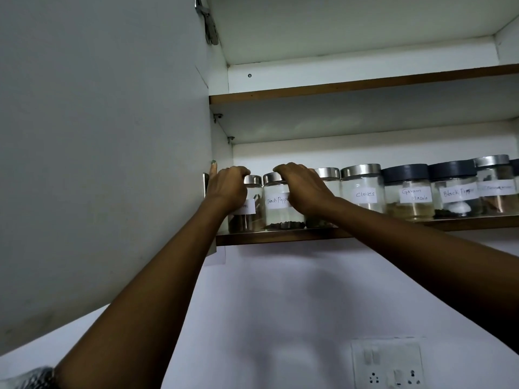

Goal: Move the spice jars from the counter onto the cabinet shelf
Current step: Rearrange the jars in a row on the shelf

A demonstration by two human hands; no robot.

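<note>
A row of glass spice jars stands on the lower cabinet shelf (280, 237). My left hand (227, 189) grips the steel lid of the leftmost jar (247, 217), whose label is partly hidden. My right hand (303, 189) curls over the lid of the jar labelled Black Pepper (280, 209) and hides most of the jar behind it (325, 175). To the right stand the Cloves jar (363, 192), the dark-lidded Garam Masala jar (407, 195), a second Black Pepper jar (455, 192) and one more steel-lidded jar (495, 186). All jars are upright on the shelf.
The open cabinet door (106, 150) fills the left side, close to my left hand. An upper shelf (351, 85) runs above with nothing visible on it. A switch and socket plate (390, 366) sits on the wall below. The counter is out of view.
</note>
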